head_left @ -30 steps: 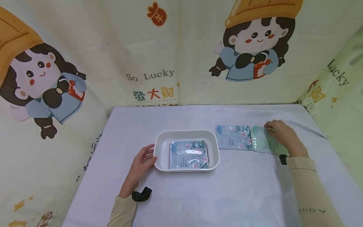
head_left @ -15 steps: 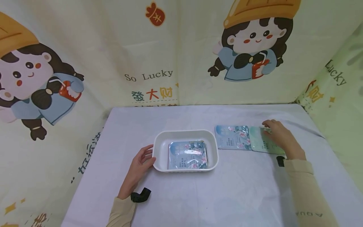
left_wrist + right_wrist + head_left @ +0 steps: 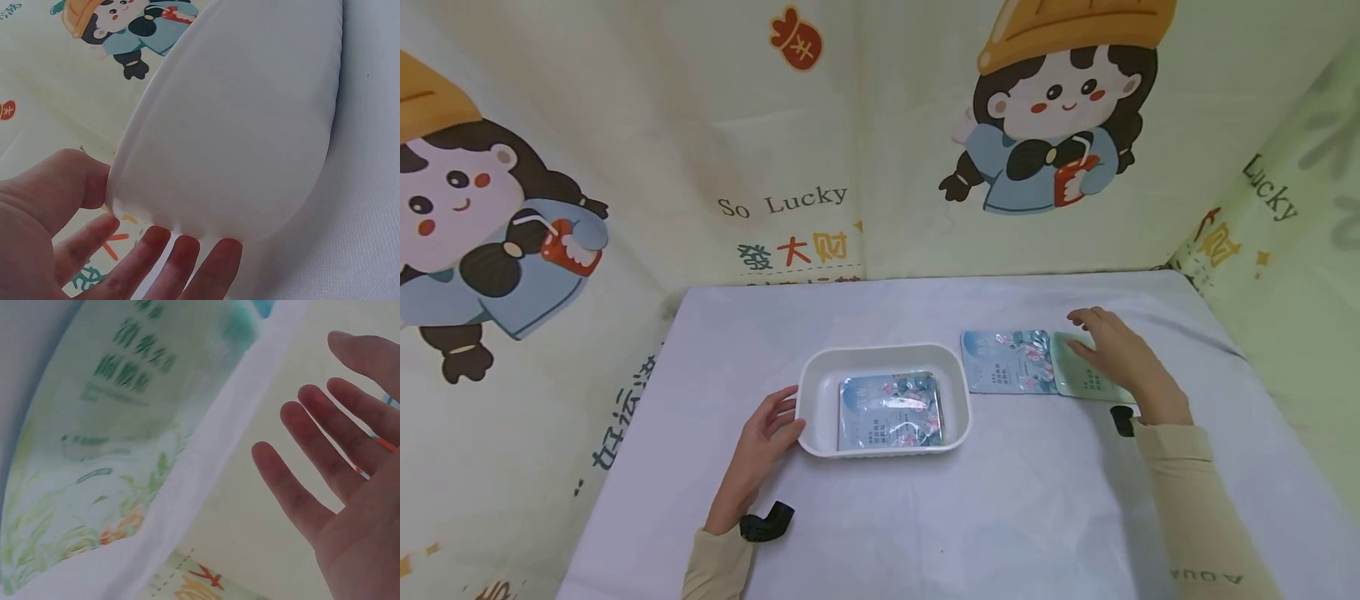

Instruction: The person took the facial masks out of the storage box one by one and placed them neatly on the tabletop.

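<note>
My left hand [image 3: 765,442] rests at the left end of a white plastic tray [image 3: 808,417], its fairly straight fingers and thumb touching the rim and end wall. The left wrist view shows the fingertips right against the wall of the tray [image 3: 219,125]. Inside the tray lies a glossy blue sachet with pink flowers [image 3: 891,412]. Over at the right, my right hand [image 3: 1123,358] hovers with fingers apart and holds nothing. Below it is a pale green sachet [image 3: 1078,375], partly hidden by the hand; leaf print and green lettering show on this sachet [image 3: 119,425] in the right wrist view.
Another blue floral sachet [image 3: 1007,362] lies flat between the tray and the green one, edge to edge with the latter. A white cloth [image 3: 925,517] covers the table. Printed curtains [image 3: 895,167] stand behind and on both sides.
My right hand has lifted its fingers off the green sachet's upper edge and moved slightly up and left. The left hand keeps its place at the tray. The whole view shifts slightly.
</note>
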Tool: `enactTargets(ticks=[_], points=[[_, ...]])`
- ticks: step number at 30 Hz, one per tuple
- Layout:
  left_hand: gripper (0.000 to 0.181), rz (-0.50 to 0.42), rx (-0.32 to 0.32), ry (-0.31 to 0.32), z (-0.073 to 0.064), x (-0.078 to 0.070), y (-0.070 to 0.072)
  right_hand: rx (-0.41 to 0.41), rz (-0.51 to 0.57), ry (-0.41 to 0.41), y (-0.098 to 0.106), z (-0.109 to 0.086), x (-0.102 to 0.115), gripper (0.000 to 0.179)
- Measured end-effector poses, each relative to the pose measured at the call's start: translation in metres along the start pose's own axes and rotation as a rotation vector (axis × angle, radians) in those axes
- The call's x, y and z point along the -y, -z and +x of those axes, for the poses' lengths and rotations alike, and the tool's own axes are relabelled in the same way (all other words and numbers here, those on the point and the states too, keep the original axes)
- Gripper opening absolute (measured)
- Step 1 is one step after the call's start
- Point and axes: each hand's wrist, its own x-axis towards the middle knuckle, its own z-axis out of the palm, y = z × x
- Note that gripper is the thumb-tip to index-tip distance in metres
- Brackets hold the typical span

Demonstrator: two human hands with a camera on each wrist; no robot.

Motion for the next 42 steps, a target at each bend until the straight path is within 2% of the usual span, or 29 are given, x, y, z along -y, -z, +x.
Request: enactTargets(ticks=[5,11,17,27,36,42], points=[[0.052,0.016,-0.017,0.004,0.001,0.003,-0.001,0.022,-0.011,0.007,0.003,0.001,0.017,0.047],[0.053,0.033,-0.034,0.009,0.0,0.006,0.002,-0.013,-0.028,0.042,0.007,0.0,0.041,0.048],[0.052,0.012,-0.026,0.016,0.001,0.008,0.002,-0.027,-0.057,0.06,0.011,0.002,0.06,0.05],[0.053,-0.001,-0.013,0.015,0.003,0.008,-0.002,-0.039,-0.048,0.132,0.011,0.008,0.084,0.051],[0.052,0.026,-0.037,0.037,0.0,0.008,-0.003,-0.031,-0.052,0.176,0.01,0.011,0.111,0.051],[0.051,0.035,-0.029,0.021,0.001,0.008,-0.003,-0.033,-0.027,0.218,0.007,0.012,0.128,0.05]])
